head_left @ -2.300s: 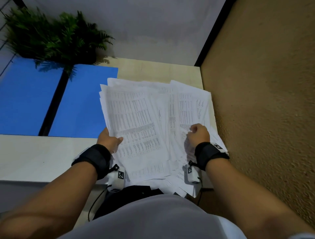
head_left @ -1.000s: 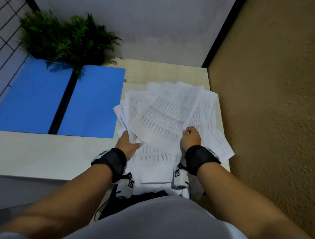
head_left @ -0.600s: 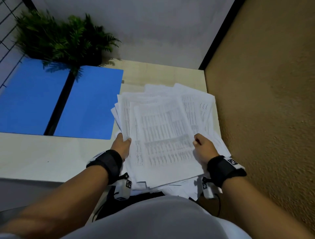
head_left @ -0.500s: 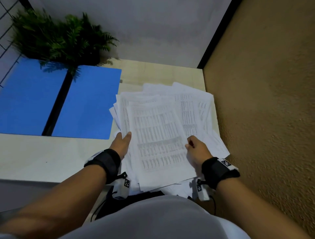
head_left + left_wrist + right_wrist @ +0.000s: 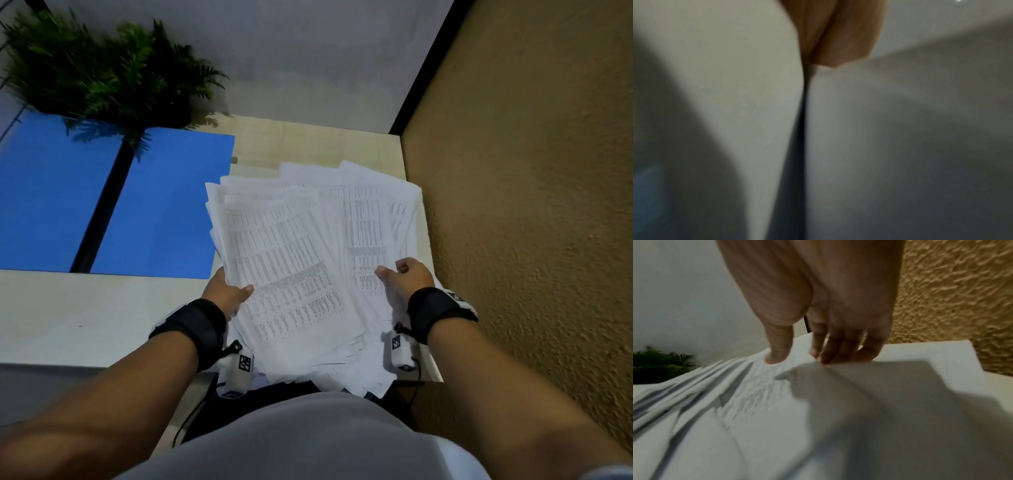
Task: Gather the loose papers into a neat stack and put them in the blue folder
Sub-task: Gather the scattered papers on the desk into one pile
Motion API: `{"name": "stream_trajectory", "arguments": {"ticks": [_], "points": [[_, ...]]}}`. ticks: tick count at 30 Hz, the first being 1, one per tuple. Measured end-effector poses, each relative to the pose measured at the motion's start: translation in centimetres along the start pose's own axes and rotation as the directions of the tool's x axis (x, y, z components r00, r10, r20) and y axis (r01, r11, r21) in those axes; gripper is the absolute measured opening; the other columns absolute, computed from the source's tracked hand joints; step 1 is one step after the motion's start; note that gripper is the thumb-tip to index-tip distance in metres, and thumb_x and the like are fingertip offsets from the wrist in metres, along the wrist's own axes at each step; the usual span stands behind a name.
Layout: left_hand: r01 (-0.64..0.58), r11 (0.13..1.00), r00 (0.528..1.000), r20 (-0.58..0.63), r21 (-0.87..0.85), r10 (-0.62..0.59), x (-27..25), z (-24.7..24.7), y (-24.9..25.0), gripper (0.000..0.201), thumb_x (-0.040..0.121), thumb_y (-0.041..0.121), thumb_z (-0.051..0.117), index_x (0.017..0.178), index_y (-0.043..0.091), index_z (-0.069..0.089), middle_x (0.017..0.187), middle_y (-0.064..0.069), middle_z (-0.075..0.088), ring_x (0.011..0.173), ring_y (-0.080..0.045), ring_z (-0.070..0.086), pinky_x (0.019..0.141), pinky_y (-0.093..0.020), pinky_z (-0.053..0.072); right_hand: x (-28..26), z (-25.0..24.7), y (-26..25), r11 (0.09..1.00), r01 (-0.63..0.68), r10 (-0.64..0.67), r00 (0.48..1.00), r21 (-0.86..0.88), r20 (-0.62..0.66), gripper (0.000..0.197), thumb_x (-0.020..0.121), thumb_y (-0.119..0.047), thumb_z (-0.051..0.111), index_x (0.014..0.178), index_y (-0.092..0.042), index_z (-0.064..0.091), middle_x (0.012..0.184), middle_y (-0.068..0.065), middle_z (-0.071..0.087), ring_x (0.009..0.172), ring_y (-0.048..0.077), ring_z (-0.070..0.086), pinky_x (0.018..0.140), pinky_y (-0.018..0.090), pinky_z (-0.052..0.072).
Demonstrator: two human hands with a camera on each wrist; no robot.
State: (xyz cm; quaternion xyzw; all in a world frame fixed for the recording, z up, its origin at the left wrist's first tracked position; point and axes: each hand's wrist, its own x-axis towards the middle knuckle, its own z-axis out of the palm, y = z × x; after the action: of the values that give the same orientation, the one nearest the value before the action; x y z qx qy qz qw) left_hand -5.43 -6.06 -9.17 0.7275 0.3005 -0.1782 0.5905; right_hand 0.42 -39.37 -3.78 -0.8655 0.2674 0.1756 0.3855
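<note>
A loose, uneven pile of white printed papers [image 5: 291,267] lies fanned at the right end of the desk, with its near edge hanging over the desk front. My left hand [image 5: 236,291] grips the pile's left edge, thumb on top and fingers hidden beneath. My right hand [image 5: 394,274] pinches sheets on the right side; in the right wrist view its thumb presses on top of the papers [image 5: 766,402] and its fingers [image 5: 838,345] curl behind a sheet. The blue folder [image 5: 164,205] lies open and flat to the left. The left wrist view is blurred, showing only a finger [image 5: 838,40] against white.
A green potted fern [image 5: 102,68] stands at the back left, overhanging the folder's black spine [image 5: 102,205]. A rough tan wall [image 5: 531,205] runs close along the desk's right edge. Bare pale desk [image 5: 85,315] lies left of my left arm.
The pile has been pulled together and turned a little; the top sheet now leans left. My right hand has moved right and farther up the papers. The left hand keeps its grip.
</note>
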Motion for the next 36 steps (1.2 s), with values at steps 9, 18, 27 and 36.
{"name": "stream_trajectory", "arguments": {"ticks": [9,18,27,36], "points": [[-0.019,0.999,0.999,0.026,-0.044,0.020,0.3,0.3,-0.5,0.049,0.095,0.015,0.058,0.140,0.026,0.043,0.111,-0.012,0.066,0.061,-0.019,0.047,0.052,-0.025,0.039,0.1,0.2,-0.2,0.995,0.098,-0.097,0.993,-0.004,0.062,0.033,0.087,-0.022,0.069,0.113,-0.002,0.065,0.101,0.014,0.067,0.098,0.032,0.064,0.086,0.035,0.050],[-0.046,0.991,0.998,0.037,-0.124,0.051,0.0,0.5,-0.2,0.056,0.088,0.013,0.066,0.140,0.023,0.046,0.126,-0.006,0.065,0.108,-0.032,0.064,0.093,-0.052,0.051,-5.1,-10.6,-6.8,0.863,0.466,-0.349,0.830,0.197,-0.435,0.024,0.086,-0.008,0.059,0.106,-0.017,0.068,0.095,0.004,0.069,0.090,0.016,0.064,0.081,0.030,0.049],[-0.079,0.993,0.992,0.089,-0.082,0.086,0.6,0.7,-0.2,0.067,0.080,0.044,0.067,0.140,0.022,0.048,0.131,-0.003,0.063,0.118,-0.026,0.061,0.103,-0.049,0.048,-9.0,-8.1,-9.6,0.623,0.492,-0.299,0.868,0.608,-0.396,0.028,0.092,0.006,0.053,0.117,-0.004,0.059,0.093,-0.008,0.064,0.067,-0.016,0.064,0.063,0.006,0.048],[-0.078,0.993,0.991,0.105,-0.090,0.087,-0.9,0.8,1.5,0.058,0.090,0.036,0.066,0.142,0.021,0.043,0.136,0.001,0.056,0.125,-0.023,0.054,0.103,-0.036,0.042,-6.1,4.3,-0.1,0.875,-0.055,-0.016,0.990,0.481,0.142,0.034,0.084,0.002,0.066,0.114,-0.014,0.064,0.119,0.011,0.068,0.100,0.026,0.065,0.095,0.042,0.052]]}}
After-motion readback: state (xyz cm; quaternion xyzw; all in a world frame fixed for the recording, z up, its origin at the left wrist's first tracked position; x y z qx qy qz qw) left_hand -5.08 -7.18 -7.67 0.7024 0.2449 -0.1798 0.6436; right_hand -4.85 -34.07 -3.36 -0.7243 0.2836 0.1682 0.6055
